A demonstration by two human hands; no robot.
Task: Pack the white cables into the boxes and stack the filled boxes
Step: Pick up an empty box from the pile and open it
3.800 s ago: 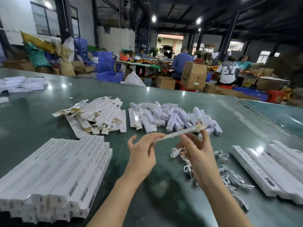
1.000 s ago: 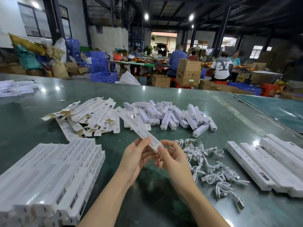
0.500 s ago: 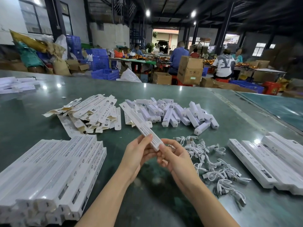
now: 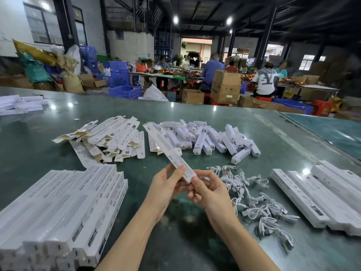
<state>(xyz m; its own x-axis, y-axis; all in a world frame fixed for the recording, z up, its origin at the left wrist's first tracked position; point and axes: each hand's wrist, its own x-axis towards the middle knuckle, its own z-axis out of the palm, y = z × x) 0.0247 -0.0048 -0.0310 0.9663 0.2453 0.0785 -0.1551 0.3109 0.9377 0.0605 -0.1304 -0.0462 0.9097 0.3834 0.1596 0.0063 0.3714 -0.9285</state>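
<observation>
Both the left hand (image 4: 166, 189) and right hand (image 4: 208, 190) pinch the near end of a long box (image 4: 168, 151) above the table (image 4: 224, 118), so its unsupported far end could sag or twist loose, with the cables (image 4: 254, 200) lying just right.

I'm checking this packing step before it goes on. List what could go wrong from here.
1. Both hands, left hand and right hand, pinch only the near end of the long box; its far end hangs free and could sag or bend.
2. The white cables lie tangled, so lifting one may drag others along.
</observation>
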